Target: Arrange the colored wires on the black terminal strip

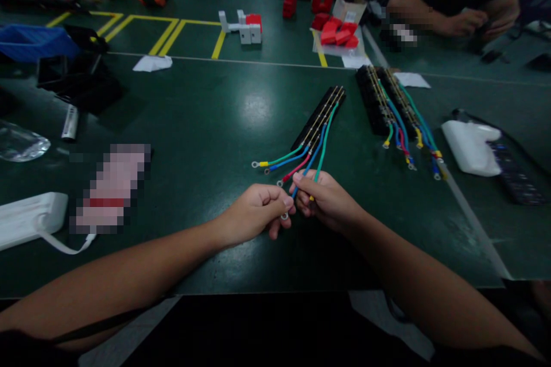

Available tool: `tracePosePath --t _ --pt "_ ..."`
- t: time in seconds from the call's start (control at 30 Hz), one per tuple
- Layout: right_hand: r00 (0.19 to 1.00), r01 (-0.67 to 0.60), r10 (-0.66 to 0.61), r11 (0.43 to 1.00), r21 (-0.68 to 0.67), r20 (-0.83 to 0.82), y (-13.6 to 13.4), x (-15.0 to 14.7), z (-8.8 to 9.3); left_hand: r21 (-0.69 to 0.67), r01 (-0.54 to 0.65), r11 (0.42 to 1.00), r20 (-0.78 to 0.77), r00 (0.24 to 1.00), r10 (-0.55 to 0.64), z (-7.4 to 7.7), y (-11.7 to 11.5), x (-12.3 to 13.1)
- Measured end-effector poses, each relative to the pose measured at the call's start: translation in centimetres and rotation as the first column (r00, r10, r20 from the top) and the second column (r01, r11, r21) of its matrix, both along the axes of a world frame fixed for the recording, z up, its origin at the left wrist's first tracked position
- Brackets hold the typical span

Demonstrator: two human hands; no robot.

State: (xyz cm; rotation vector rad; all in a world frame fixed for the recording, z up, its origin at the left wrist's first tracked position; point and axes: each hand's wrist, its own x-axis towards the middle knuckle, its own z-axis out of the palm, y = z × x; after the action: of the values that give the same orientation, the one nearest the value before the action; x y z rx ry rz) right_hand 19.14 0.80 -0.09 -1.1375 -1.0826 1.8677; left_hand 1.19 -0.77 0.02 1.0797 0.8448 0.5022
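Observation:
Both my hands are at the wires of a black terminal strip (315, 117) lying slantwise on the green table. My left hand (264, 209) pinches a blue wire (317, 150) close to its end, where a ring terminal (284, 216) pokes out. Beside it, my right hand (321, 192) grips the same blue wire higher up, and a green wire (326, 143) runs down into its fingers. A second green wire (284, 157), a shorter blue wire (286, 163) and a red wire (297, 170) fan out loose to the left, with ring terminals on their ends.
Two more wired strips (374, 100) lie to the right, near a white device (470, 146). At left are a phone (112, 186), a white power strip (32, 218), black bins (81, 83) and a blue bin (37, 41). Red parts (338, 33) sit at the back; other people's hands are beyond.

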Motion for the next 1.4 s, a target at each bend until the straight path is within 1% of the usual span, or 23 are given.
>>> tracePosePath --t 0.17,0.23,0.27,0.33,0.4,0.43,0.47,0.5,0.57,0.67,0.73,0.8,0.83,0.87,0.9,0.97,1.03,1.1,1.23,1.4 --pt "0.995 -0.059 0.059 0.998 0.002 -0.082 0.3 0.3 -0.1 -0.142 -0.007 0.990 0.145 0.989 0.027 -0.2 0.0 0.1" --pt "0.994 -0.049 0.048 0.999 -0.002 -0.100 0.3 0.3 -0.2 -0.162 -0.005 0.987 0.164 0.986 0.032 -0.1 0.0 0.1" --pt "0.994 -0.042 0.041 0.999 -0.003 -0.100 0.3 0.3 -0.2 -0.151 -0.006 0.988 0.155 0.988 0.029 0.0 0.0 0.1" --pt "0.996 -0.031 0.032 0.999 0.005 -0.087 0.3 0.2 -0.2 -0.082 -0.014 0.996 0.093 0.995 0.022 0.1 0.0 0.0" --pt "0.997 -0.024 0.025 0.999 0.025 -0.067 0.2 0.2 -0.2 0.034 -0.024 0.999 -0.026 0.999 0.025 0.3 -0.2 -0.1" --pt "0.998 -0.017 0.019 0.999 0.033 -0.057 0.1 0.1 -0.2 0.102 -0.039 0.994 -0.089 0.995 0.048 0.3 -0.3 -0.1" --pt "0.999 -0.011 0.012 0.999 0.037 -0.044 0.0 0.1 -0.2 0.190 -0.074 0.979 -0.141 0.985 0.101 0.4 -0.5 -0.1" --pt "1.000 -0.005 0.006 0.999 0.038 -0.030 -0.1 0.0 -0.2 0.295 -0.075 0.953 -0.190 0.972 0.135 0.4 -0.6 -0.1" --pt "1.000 0.020 -0.020 0.999 0.032 -0.001 -0.2 -0.1 -0.2 0.510 -0.066 0.858 -0.252 0.942 0.222 0.5 -0.9 -0.1" --pt "0.997 0.067 -0.068 0.997 0.036 0.026 -0.3 -0.2 -0.4 0.754 0.003 0.657 -0.286 0.902 0.324 0.4 -0.9 -0.3" --pt "0.995 0.088 -0.090 0.995 0.041 0.043 -0.4 -0.3 -0.5 0.865 0.081 0.496 -0.296 0.879 0.374 0.2 -0.8 -0.5" --pt "0.992 0.108 -0.110 0.993 0.044 0.057 -0.4 -0.4 -0.6 0.928 0.185 0.324 -0.313 0.860 0.404 -0.1 -0.6 -0.8" --pt "0.991 0.117 -0.120 0.992 0.044 0.062 -0.5 -0.4 -0.6 0.938 0.245 0.244 -0.329 0.850 0.412 -0.3 -0.6 -1.0" --pt "0.989 0.126 -0.129 0.991 0.045 0.068 -0.6 -0.5 -0.6 0.939 0.295 0.179 -0.344 0.837 0.425 -0.4 -0.5 -1.2" --pt "0.988 0.132 -0.136 0.990 0.047 0.074 -0.6 -0.5 -0.5 0.927 0.353 0.128 -0.372 0.820 0.434 -0.5 -0.4 -1.3" --pt "0.986 0.136 -0.141 0.989 0.054 0.090 -0.7 -0.6 -0.5 0.905 0.425 0.025 -0.385 0.790 0.477 -0.5 -0.4 -1.5" --pt "0.984 0.138 -0.144 0.989 0.059 0.102 -0.7 -0.7 -0.4 0.876 0.480 -0.043 -0.391 0.760 0.520 -0.3 -0.4 -1.5" --pt "0.984 0.139 -0.144 0.989 0.059 0.106 -0.7 -0.7 -0.4 0.853 0.517 -0.073 -0.398 0.734 0.550 -0.1 -0.4 -1.4" --pt "0.986 0.132 -0.136 0.990 0.050 0.091 -0.6 -0.8 -0.4 0.833 0.547 -0.083 -0.408 0.709 0.575 0.1 -0.3 -1.3" --pt "0.988 0.098 -0.105 0.993 0.070 0.112 -0.5 -0.7 -0.3 0.832 0.550 -0.077 -0.419 0.713 0.563 0.0 -0.1 -1.4"
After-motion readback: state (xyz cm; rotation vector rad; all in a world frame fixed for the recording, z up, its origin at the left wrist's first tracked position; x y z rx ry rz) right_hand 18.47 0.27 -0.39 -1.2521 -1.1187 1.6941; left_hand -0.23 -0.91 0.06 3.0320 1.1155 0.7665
